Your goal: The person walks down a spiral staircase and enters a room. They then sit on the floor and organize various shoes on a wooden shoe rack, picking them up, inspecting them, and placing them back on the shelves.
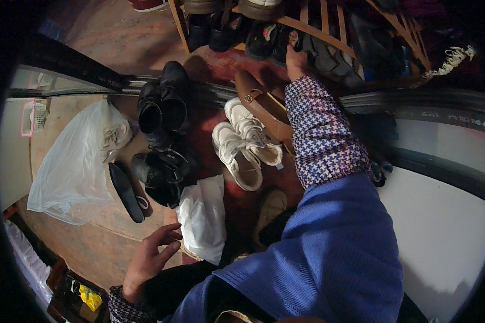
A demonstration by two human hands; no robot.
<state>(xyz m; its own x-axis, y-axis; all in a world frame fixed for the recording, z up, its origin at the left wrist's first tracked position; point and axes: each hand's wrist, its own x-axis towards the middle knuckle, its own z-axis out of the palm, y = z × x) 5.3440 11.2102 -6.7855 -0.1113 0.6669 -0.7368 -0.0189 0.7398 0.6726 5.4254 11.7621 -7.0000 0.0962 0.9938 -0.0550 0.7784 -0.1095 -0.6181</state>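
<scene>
My right hand [297, 62] reaches out to the low wooden shoe rack [307, 24], with its fingers at the heel opening of a black shoe [282, 52] that has a flower-patterned inside. The matching black shoe [258, 42] sits to its left. My left hand [155, 250] hangs open, fingers apart, beside a white bag or wrapping [204, 218] on the floor. Between my hands stand a pair of white lace-up shoes [238, 141]. A brown slip-on shoe [262, 101] with a round metal ornament lies by my right sleeve, which partly covers it.
Black ankle boots [161, 105] stand across the sliding-door track [210, 87], with more black footwear [161, 173] behind. Left of them are a black insole [125, 191] and a clear plastic bag [76, 165] with a pale shoe inside. A white panel [440, 234] flanks the right.
</scene>
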